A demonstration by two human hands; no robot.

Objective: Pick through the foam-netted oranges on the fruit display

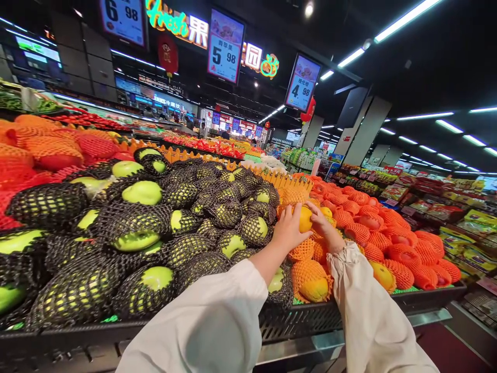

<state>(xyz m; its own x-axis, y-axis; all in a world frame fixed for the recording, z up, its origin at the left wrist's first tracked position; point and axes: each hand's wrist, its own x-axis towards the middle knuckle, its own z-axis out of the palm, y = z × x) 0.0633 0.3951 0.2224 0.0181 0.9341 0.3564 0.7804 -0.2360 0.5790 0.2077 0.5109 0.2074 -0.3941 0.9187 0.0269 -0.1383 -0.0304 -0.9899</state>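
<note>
Head view is showing the left hand (288,228) and the right hand (320,219) closing together around one smooth yellow orange (305,218), lifting it just above the pile of oranges (373,243). Soft foam nets are wrapping the fruits, probably against bruising. Green apples (143,192) are lying in black nets beside, inside a dark plastic crate (295,318).

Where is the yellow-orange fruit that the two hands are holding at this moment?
In the head view, the yellow-orange fruit sits right of centre between the left hand and right hand, above the orange-netted fruit, beside the green apples.
</note>
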